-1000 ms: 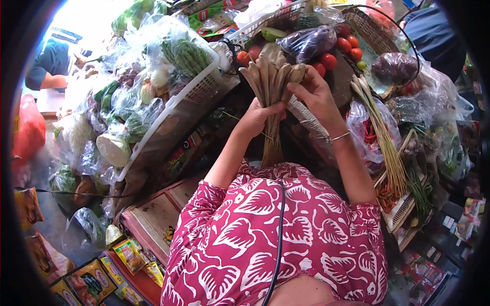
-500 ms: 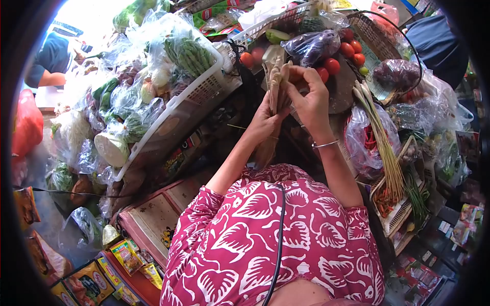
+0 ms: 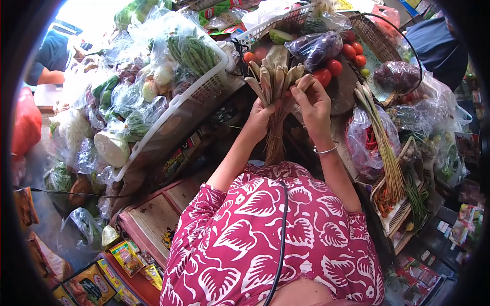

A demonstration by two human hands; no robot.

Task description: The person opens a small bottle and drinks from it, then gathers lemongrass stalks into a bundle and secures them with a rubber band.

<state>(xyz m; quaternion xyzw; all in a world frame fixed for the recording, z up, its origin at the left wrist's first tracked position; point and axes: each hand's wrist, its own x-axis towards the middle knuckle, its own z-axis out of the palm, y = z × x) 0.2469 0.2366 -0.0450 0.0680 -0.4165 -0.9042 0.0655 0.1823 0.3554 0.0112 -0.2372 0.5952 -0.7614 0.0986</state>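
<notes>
A bundle of lemongrass (image 3: 275,84) is upright in front of my chest, its pale ends fanned out at the top and its dry brown leaves hanging below. My left hand (image 3: 259,121) is closed around the bundle from the left side. At the upper right of the fan, my right hand (image 3: 314,108) pinches the pale end of a stalk between thumb and fingers. Just behind the bundle are red tomatoes (image 3: 322,77) and a bag of purple eggplants (image 3: 315,49). A second bunch of lemongrass (image 3: 380,137) lies to the right of my right hand.
A white plastic basket (image 3: 171,115) with bagged vegetables stands at left. On the right are a bag of red chilies (image 3: 371,143) and a round wooden block (image 3: 341,94). Seasoning packets (image 3: 126,257) lie at lower left. Parts of other people, a sleeve (image 3: 53,53) included, show at the edges.
The lemongrass has turned from a narrow view to a wide fan facing me. My right hand has shifted slightly right and down, and my left hand slightly left.
</notes>
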